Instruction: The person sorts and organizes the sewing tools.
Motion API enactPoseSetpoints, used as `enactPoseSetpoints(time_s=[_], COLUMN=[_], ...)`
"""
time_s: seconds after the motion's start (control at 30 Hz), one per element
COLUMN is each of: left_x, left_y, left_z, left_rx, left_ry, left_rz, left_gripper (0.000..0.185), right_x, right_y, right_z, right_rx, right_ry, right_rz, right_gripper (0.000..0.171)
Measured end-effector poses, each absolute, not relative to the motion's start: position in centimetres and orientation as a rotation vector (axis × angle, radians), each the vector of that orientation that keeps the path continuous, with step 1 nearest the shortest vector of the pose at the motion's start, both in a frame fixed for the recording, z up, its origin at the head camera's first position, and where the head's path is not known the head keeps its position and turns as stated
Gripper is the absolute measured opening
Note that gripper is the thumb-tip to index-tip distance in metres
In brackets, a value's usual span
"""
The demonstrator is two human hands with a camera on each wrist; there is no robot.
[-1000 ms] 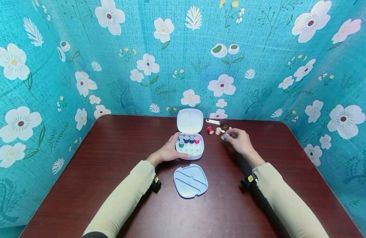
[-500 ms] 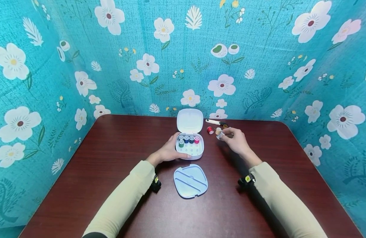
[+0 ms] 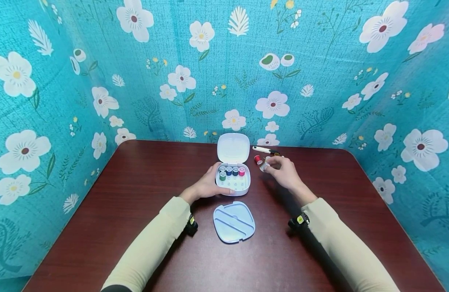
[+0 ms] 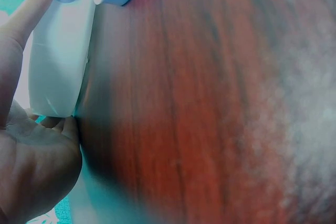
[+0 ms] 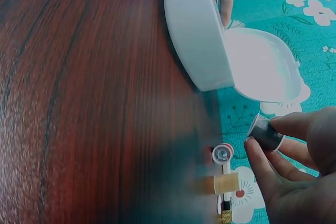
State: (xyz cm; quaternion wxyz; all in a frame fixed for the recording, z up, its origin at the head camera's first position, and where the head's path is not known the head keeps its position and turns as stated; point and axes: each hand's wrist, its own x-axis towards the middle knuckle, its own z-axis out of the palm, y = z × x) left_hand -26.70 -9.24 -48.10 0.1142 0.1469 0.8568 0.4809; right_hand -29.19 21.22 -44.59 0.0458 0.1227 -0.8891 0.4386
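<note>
A: Dark wood worktop, teal floral backdrop. What's the right hand got?

B: Fingertips pinched on a dark grey thread spool, held off the worktop just right of the open white sewing-kit box, clear of the red spool & tan spool.

A: Left hand?

B: Curled round the box's left side, prob. bracing it. Blue tray insert lies nearer the person.

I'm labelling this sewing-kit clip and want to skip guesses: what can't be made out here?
- Spool in the right hand: tiny in the head view; thread colour unclear in the right wrist view.
- Box slots: empty ones too small to count in the head view; both wrist views show only its side.
- Left hand fingers behind the box: hidden.
- Black-and-white tool: too small to identify.
</note>
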Motion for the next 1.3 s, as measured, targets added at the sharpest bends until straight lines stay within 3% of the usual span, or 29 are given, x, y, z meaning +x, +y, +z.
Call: enactPoseSetpoints(time_s=[1.3], left_x=[-26.8], left_y=[-9.3], left_z=[-48.1], left_rx=[0.46], left_ry=[2.513], left_rz=[1.423], left_gripper=[0.114], right_x=[-28.8], right_y=[17.6], right_z=[-44.5], right_rx=[0.563], right_ry=[-2.717], right_rz=[1.347], right_gripper=[0.02])
